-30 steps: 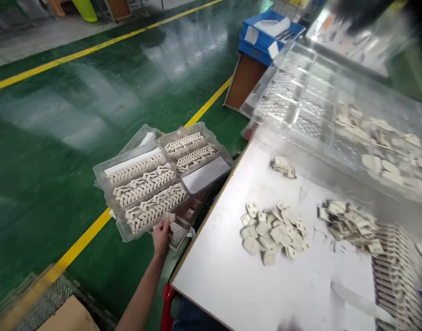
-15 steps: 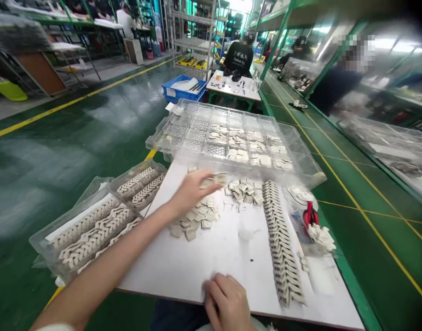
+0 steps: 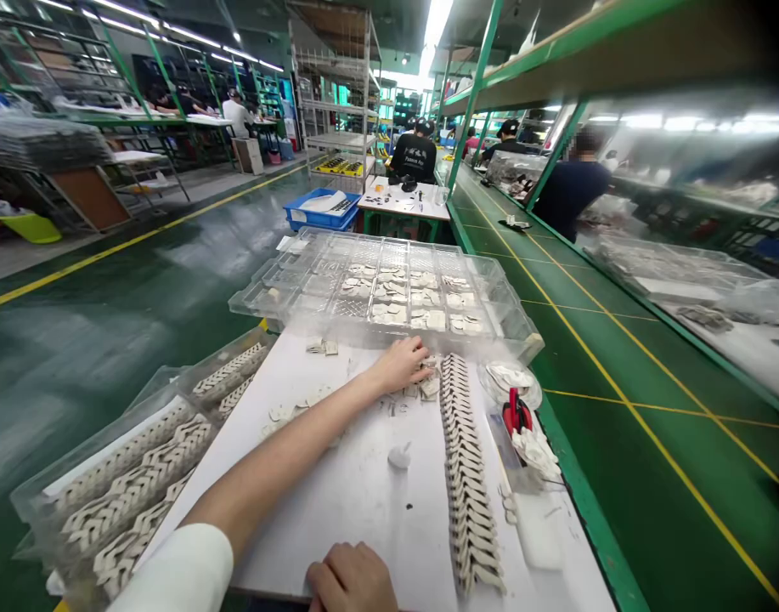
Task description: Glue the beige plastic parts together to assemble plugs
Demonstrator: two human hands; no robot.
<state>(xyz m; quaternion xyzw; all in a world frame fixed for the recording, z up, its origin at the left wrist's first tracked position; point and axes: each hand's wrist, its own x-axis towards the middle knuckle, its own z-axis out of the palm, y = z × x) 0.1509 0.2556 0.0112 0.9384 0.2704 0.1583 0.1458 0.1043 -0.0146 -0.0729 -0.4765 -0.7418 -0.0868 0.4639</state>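
Note:
My left hand (image 3: 402, 365) reaches over a small pile of flat beige pieces (image 3: 430, 389) at the back of the white tabletop. Its fingers are somewhat apart and bent down onto the pile; what lies under them is partly hidden. At the near table edge, my right hand (image 3: 354, 580) rests curled, its palm and anything inside it out of sight. Beneath my left forearm are more loose beige pieces (image 3: 293, 406), partly covered. Two small groups of beige pieces (image 3: 322, 347) lie near the back left. A long row of overlapping bent pieces (image 3: 469, 476) runs along the right.
A clear compartment tray (image 3: 389, 336) with beige pieces stands behind the tabletop. Another tray (image 3: 32, 489) with rows of pieces is at left. Red-handled pliers (image 3: 517, 412) and white scraps (image 3: 537, 455) lie right. A small white object (image 3: 399, 457) sits mid-table. A person (image 3: 414, 157) sits ahead.
My left hand has moved right, to the pile beside the long row; the beige pieces seen at its fingers earlier no longer show. My right hand stays curled at the edge. The camera view has shifted.

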